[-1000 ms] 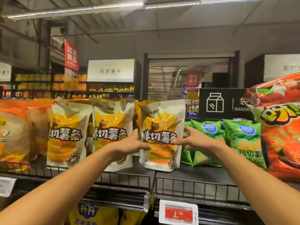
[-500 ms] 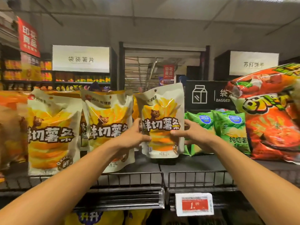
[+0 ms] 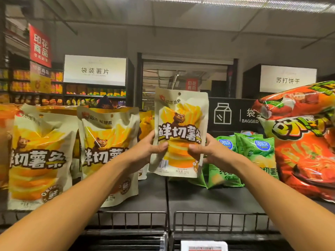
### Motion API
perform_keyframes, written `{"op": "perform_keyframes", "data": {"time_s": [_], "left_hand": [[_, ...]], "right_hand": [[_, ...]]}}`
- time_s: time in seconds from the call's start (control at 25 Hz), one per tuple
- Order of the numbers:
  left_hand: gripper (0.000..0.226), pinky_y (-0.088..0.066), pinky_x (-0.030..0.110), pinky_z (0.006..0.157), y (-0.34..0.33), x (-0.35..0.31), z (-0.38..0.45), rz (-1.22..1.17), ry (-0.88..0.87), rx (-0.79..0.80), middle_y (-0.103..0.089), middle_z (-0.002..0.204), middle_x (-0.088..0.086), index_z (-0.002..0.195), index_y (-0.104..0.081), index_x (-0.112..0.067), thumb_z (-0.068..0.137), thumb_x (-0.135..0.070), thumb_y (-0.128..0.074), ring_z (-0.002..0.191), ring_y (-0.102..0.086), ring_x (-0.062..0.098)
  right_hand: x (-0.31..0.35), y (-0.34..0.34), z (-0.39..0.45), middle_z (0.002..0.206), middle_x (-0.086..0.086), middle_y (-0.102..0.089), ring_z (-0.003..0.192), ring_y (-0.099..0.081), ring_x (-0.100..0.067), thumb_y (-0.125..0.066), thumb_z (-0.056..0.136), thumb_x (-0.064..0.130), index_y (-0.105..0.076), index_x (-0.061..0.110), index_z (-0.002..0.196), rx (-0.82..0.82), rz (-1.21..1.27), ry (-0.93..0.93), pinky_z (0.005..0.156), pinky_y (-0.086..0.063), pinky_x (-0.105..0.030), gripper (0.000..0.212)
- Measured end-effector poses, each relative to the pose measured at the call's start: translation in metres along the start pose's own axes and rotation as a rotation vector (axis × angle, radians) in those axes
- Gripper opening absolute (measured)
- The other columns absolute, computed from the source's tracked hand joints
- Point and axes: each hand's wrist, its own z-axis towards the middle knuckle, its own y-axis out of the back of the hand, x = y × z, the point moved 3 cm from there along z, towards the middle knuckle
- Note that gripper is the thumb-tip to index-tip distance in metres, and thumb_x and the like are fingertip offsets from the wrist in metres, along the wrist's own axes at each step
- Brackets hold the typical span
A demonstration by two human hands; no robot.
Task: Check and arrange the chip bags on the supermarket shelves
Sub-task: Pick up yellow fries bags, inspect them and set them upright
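Note:
A white-and-yellow chip bag (image 3: 181,127) with a bear and black characters is lifted clear of the dark shelf (image 3: 208,198), upright and facing me. My left hand (image 3: 150,147) grips its left edge with the thumb on the front. My right hand (image 3: 206,149) grips its right edge the same way. Two matching bags stand on the shelf to the left, one at the middle (image 3: 108,156) and one at the far left (image 3: 39,160).
Green chip bags (image 3: 253,153) stand behind my right hand. Large orange-red bags (image 3: 306,142) fill the right side. A wire rail (image 3: 217,220) fronts the shelf, with a price tag (image 3: 204,247) below. A black "BAGGED" sign (image 3: 232,115) stands behind.
Both hands closed on the bag's two sides and lifted it up off the shelf. The camera view shifted left and closer.

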Motion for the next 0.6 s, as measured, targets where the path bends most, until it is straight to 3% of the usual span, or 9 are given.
{"op": "perform_keyframes", "data": {"time_s": [0.16,0.28,0.4,0.48,0.6], "left_hand": [[0.058,-0.028,0.050,0.117,0.003,-0.006,0.020,0.021,-0.011,0.000,-0.064,0.130,-0.003,0.126,-0.049,-0.038,0.078,-0.022,-0.076,0.128,-0.053,0.021],[0.080,-0.025,0.058,0.115,0.001,-0.009,0.029,0.051,-0.038,-0.041,-0.060,0.135,-0.007,0.133,-0.047,-0.038,0.062,-0.049,-0.083,0.132,-0.047,0.022],[0.107,-0.032,0.057,0.112,-0.001,0.002,0.029,0.049,-0.103,-0.120,-0.061,0.134,-0.009,0.135,-0.048,-0.038,0.040,-0.075,-0.082,0.130,-0.050,0.020],[0.106,-0.035,0.052,0.112,-0.001,0.010,0.027,0.038,-0.161,-0.129,-0.063,0.132,-0.010,0.138,-0.046,-0.034,0.046,-0.075,-0.080,0.127,-0.055,0.016],[0.097,-0.037,0.046,0.112,-0.004,0.014,0.024,0.074,-0.205,-0.128,-0.061,0.134,-0.012,0.141,-0.044,-0.032,0.058,-0.073,-0.075,0.126,-0.055,0.009]], "right_hand": [[0.006,0.012,0.014,0.123,-0.012,-0.071,0.115,-0.068,-0.033,-0.089,0.068,0.034,-0.062,0.038,0.118,0.035,-0.117,0.081,0.103,-0.048,-0.060,0.057],[0.012,0.017,0.022,0.121,-0.001,-0.073,0.112,-0.070,-0.026,-0.088,0.064,0.045,-0.056,0.033,0.126,-0.031,-0.128,0.122,0.100,-0.050,-0.059,0.071],[0.004,0.013,0.026,0.107,0.003,-0.076,0.099,-0.073,-0.021,-0.083,0.071,0.042,-0.057,0.025,0.123,-0.055,-0.128,0.181,0.087,-0.059,-0.046,0.060],[-0.002,0.011,0.024,0.096,0.006,-0.076,0.088,-0.073,-0.014,-0.084,0.071,0.042,-0.057,0.022,0.120,-0.058,-0.092,0.225,0.078,-0.058,-0.031,0.059],[-0.004,0.013,0.021,0.097,0.004,-0.075,0.087,-0.073,-0.013,-0.085,0.068,0.046,-0.054,0.019,0.125,-0.089,-0.084,0.261,0.077,-0.057,-0.029,0.071]]}}
